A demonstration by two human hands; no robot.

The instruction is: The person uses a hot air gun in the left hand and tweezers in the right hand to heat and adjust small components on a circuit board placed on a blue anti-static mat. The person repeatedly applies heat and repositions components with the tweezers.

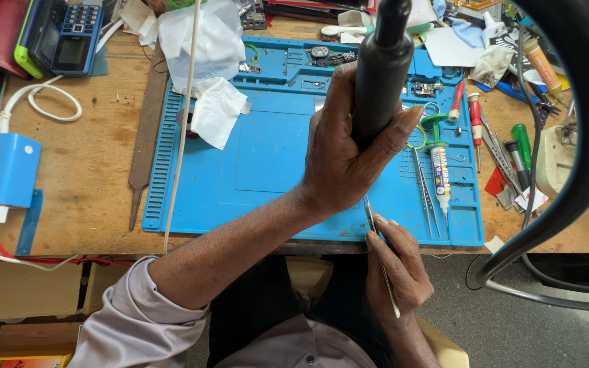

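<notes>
Left hand [349, 150] at centre of view, fingers wrapped tight round a thick black tool handle [381, 68]; handle rises toward 12 o'clock and leaves the view at the top edge; its working tip is hidden behind the hand. Thumb lies along the handle's right side.

Right hand [397, 269] at 5 o'clock of the left hand, at the near edge of the tabletop [90, 170]; fingers pressed together, pinching slim metal tweezers [378, 252]; tweezer points run up toward 11 o'clock and pass under the left hand; what they touch cannot be told.

Both hands sit over the near right part of a blue work mat [253, 163].

On the mat at 3 o'clock of the left hand: a second pair of tweezers [424, 194] lying flat; just beside it a small syringe tube with green cap [439, 170]. Red-handled screwdrivers [475, 119] at 2 o'clock, at the mat's right edge. White cloth pieces [216, 109] at 10 o'clock on the mat's upper left. Long metal file [146, 129] on bare wood just left of the mat. Blue box with cables [1, 170] at 9 o'clock, well apart. Thick black curved hose [581, 136] crosses the right side of view.
</notes>
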